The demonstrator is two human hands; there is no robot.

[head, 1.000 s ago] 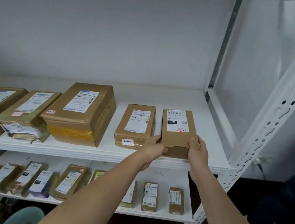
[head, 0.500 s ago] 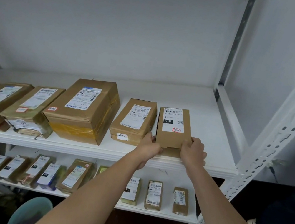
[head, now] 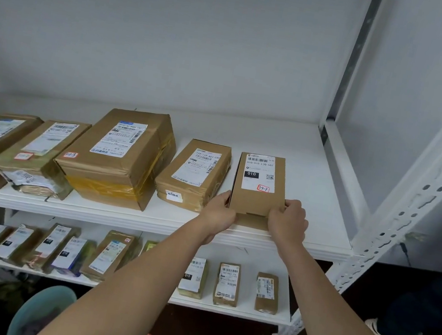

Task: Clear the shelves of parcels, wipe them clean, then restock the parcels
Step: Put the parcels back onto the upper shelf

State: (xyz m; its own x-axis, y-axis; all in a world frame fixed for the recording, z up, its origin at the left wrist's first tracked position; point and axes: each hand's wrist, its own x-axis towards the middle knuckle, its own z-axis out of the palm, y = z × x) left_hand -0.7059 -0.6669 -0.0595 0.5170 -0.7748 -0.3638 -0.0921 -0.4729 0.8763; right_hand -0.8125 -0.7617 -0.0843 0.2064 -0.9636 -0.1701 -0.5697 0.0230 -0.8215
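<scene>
A small brown cardboard parcel [head: 259, 185] with a white label marked 010 lies flat on the white middle shelf [head: 316, 165], rightmost in its row. My left hand [head: 220, 208] grips its near left corner and my right hand [head: 288, 221] grips its near right corner, fingers curled over the front edge. Left of it sit another small parcel [head: 194, 173], a large taped box [head: 119, 156] and flatter parcels [head: 38, 148] toward the left edge.
The lower shelf [head: 242, 312] carries a row of several small labelled parcels. A perforated white upright [head: 412, 205] stands at the right. A teal bucket [head: 41, 309] is on the dark floor below, and a shoe [head: 379, 330] shows at the right.
Both hands stay on the small parcel's near corners. It has been pushed slightly deeper onto the shelf and straightened, and the camera has moved closer.
</scene>
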